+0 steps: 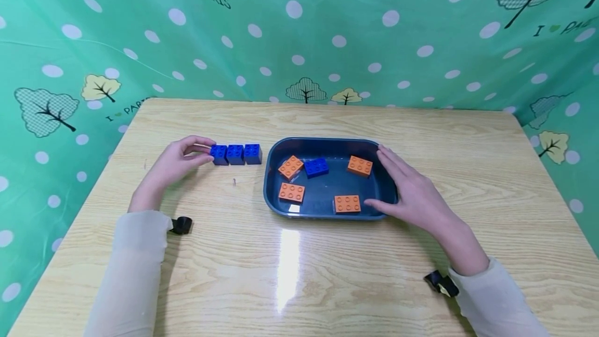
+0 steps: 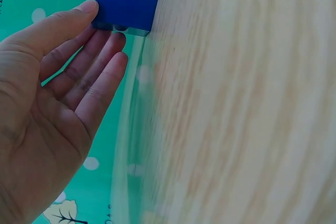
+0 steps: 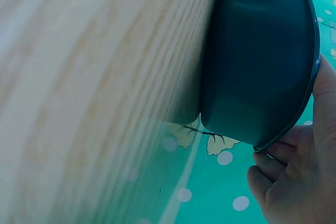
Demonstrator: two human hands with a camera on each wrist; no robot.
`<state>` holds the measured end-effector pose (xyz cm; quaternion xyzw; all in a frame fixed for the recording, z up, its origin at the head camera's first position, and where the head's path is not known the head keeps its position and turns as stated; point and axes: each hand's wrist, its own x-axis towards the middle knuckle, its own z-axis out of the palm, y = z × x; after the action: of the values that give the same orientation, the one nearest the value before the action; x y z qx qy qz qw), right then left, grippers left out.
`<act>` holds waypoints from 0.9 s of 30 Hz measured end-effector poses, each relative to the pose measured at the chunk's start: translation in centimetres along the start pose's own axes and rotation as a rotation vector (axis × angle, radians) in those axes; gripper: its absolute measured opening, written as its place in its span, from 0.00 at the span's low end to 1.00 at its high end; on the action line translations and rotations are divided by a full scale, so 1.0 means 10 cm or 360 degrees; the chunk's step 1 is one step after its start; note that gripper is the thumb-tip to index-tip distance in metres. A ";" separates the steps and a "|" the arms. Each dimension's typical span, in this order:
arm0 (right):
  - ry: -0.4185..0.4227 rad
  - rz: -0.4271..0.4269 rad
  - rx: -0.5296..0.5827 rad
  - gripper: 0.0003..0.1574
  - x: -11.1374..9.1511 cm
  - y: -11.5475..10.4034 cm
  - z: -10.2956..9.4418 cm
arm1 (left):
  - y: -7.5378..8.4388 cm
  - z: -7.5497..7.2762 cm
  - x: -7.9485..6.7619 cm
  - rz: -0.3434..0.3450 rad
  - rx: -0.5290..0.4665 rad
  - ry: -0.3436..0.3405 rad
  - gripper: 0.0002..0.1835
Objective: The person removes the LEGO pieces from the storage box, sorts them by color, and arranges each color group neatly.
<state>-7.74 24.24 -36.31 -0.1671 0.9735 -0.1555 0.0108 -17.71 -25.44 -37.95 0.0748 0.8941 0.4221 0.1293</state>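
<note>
My left hand (image 1: pixel 180 161) pinches the leftmost blue brick (image 1: pixel 219 155) at its left end. In the left wrist view the thumb (image 2: pixel 86 8) is at the brick's edge, and the other fingers extend beneath its end. Beside it stand a middle blue brick (image 1: pixel 236 155) and a right one (image 1: pixel 253 154), closely in line. My right hand (image 1: pixel 418 194) rests at the right end of a dark blue tray (image 1: pixel 323 216), thumb and straight fingers spread across the rim. Inside lie another blue brick (image 1: pixel 316 167) and several orange bricks (image 1: pixel 359 166).
The tray stands on a pale wooden table (image 1: pixel 224 264), right of the blue row. Behind the table hangs a green dotted curtain (image 1: pixel 318 25). A black strap (image 1: pixel 181 225) shows at the left sleeve and another (image 1: pixel 441 283) at the right.
</note>
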 end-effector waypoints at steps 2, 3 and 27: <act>-0.0005 0.0007 -0.0001 0.67 0.00 0.00 0.00 | 0.01 0.00 0.00 -0.0015 0.0002 -0.0010 0.23; -0.0007 0.0011 -0.0001 0.67 0.00 0.00 0.00 | 0.01 -0.01 -0.01 -0.0021 0.0002 -0.0016 0.24; 0.0004 0.0009 0.0008 0.68 0.00 0.01 0.01 | 0.19 -0.09 -0.07 0.0089 -0.0095 0.0068 0.23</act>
<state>-7.80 24.25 -36.42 -0.1641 0.9736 -0.1583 0.0105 -17.32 -25.09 -35.84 0.0869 0.8813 0.4536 0.1003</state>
